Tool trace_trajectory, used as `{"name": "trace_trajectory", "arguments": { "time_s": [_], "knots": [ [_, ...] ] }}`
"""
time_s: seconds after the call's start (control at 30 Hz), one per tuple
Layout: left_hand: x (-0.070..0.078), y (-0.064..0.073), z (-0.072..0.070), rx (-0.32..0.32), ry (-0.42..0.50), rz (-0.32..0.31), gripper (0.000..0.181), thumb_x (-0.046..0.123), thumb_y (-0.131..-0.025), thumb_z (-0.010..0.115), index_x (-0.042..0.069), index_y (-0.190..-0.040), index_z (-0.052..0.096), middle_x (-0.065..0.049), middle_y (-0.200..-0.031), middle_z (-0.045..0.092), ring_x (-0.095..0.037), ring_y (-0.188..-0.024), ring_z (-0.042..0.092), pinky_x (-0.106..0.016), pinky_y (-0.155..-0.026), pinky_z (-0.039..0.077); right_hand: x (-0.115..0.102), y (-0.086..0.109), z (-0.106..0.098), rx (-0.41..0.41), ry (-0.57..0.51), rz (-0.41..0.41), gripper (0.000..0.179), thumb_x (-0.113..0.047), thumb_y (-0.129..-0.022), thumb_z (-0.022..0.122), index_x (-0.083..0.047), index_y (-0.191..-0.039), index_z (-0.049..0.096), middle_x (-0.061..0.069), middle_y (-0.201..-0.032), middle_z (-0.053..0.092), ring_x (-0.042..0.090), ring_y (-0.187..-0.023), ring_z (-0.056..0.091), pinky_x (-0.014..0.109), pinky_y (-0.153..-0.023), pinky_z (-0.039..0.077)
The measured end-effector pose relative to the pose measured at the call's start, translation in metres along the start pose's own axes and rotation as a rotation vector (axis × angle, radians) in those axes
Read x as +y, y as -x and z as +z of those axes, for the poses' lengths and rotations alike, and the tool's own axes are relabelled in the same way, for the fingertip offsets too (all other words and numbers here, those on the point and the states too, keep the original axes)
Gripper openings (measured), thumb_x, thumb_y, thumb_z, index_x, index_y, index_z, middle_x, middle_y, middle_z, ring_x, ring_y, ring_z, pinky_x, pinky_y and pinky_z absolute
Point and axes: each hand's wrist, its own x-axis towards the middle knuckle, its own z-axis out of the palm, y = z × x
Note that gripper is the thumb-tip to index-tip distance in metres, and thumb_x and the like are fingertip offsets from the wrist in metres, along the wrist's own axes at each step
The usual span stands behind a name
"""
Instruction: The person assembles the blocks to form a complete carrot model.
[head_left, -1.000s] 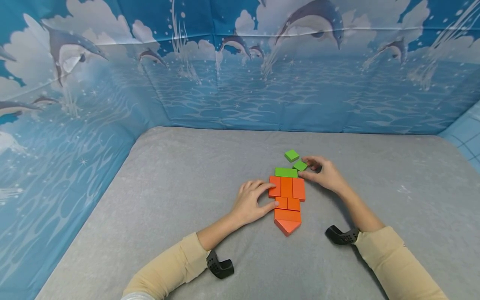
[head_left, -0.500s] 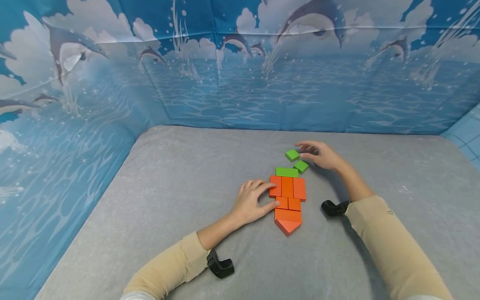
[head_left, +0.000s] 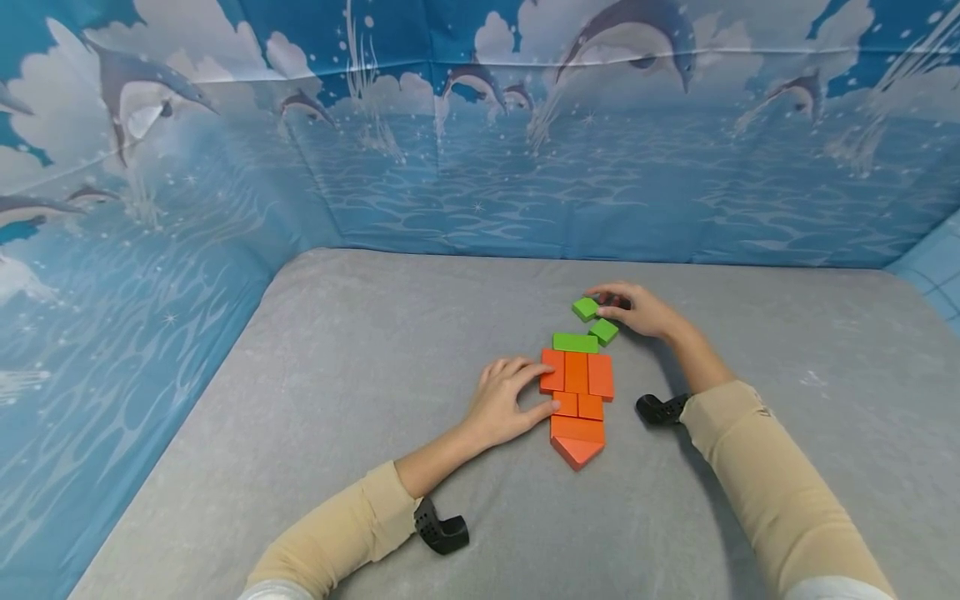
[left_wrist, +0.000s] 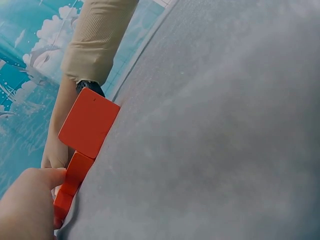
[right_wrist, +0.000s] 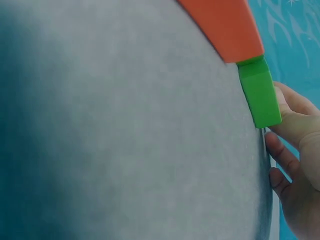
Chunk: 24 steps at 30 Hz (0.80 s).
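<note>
Orange and green blocks form a flat upright figure on the grey cloth. Its lower end is a triangular orange block [head_left: 577, 450]. My left hand [head_left: 506, 404] rests at its left side, index fingertip on the left orange block [head_left: 552, 369] and thumb against a small orange block [head_left: 566, 404]. My right hand [head_left: 637, 310] pinches the farthest green block [head_left: 585, 308], thumb at its right corner and index finger behind it. A second tilted green block [head_left: 603, 331] lies nearer, touching the long green block [head_left: 575, 342]. In the right wrist view, a green block [right_wrist: 260, 95] partly hides the thumb.
Grey cloth [head_left: 360, 350] covers the surface. A blue dolphin-print curtain [head_left: 465, 183] hangs behind and to the left. Black wrist mounts [head_left: 441, 527] stick out from both sleeves.
My right hand has left the nearer tilted green block, moved away from me to the farthest one, and drawn thumb and index finger in on it. The left hand stays put.
</note>
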Motion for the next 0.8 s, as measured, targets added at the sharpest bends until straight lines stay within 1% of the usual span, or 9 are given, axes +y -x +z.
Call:
{"name": "trace_trajectory", "arguments": {
  "time_s": [0.23,0.33,0.5,0.63,0.8],
  "knots": [
    [0.0,0.0,0.0,-0.007,0.007,-0.011,0.047,0.045,-0.082,0.063,0.02,-0.122,0.057,-0.001,-0.116,0.055,-0.019,-0.108,0.045,-0.041,-0.097,0.029,-0.001,-0.002,0.001,0.004,0.0,0.001,0.033,-0.011,-0.093,0.053,0.0,-0.123,0.053,0.021,-0.109,0.052,0.03,-0.092,0.049,0.045,-0.078,0.039],
    [0.0,0.0,0.0,-0.011,0.01,-0.017,0.047,0.045,-0.082,0.063,0.02,-0.122,0.057,-0.001,-0.116,0.055,-0.018,-0.108,0.044,-0.042,-0.097,0.029,-0.001,-0.002,0.001,0.005,-0.001,0.014,0.033,-0.011,-0.093,0.052,0.0,-0.123,0.053,0.021,-0.109,0.052,0.031,-0.092,0.049,0.045,-0.079,0.039],
    [0.0,0.0,0.0,-0.014,0.009,-0.02,0.047,0.044,-0.082,0.062,0.021,-0.123,0.056,0.0,-0.117,0.055,-0.018,-0.108,0.044,-0.042,-0.097,0.029,-0.003,-0.002,-0.001,0.018,-0.042,0.001,0.032,-0.012,-0.094,0.051,0.002,-0.123,0.05,0.021,-0.108,0.051,0.033,-0.094,0.05,0.048,-0.081,0.039],
    [-0.001,0.0,0.0,-0.016,0.014,-0.022,0.047,0.044,-0.082,0.063,0.021,-0.123,0.056,0.0,-0.117,0.055,-0.017,-0.107,0.044,-0.041,-0.098,0.028,-0.014,-0.005,-0.001,0.057,-0.056,-0.019,0.032,-0.012,-0.093,0.052,0.001,-0.122,0.049,0.02,-0.107,0.051,0.033,-0.096,0.049,0.048,-0.083,0.039],
    [-0.001,0.0,0.0,-0.013,0.01,-0.019,0.047,0.045,-0.082,0.063,0.021,-0.122,0.057,0.0,-0.116,0.055,-0.018,-0.107,0.045,-0.041,-0.097,0.029,-0.034,-0.01,0.006,0.08,-0.03,-0.076,0.03,-0.01,-0.092,0.054,0.001,-0.12,0.052,0.018,-0.104,0.053,0.03,-0.092,0.05,0.045,-0.079,0.041]
  ]
}}
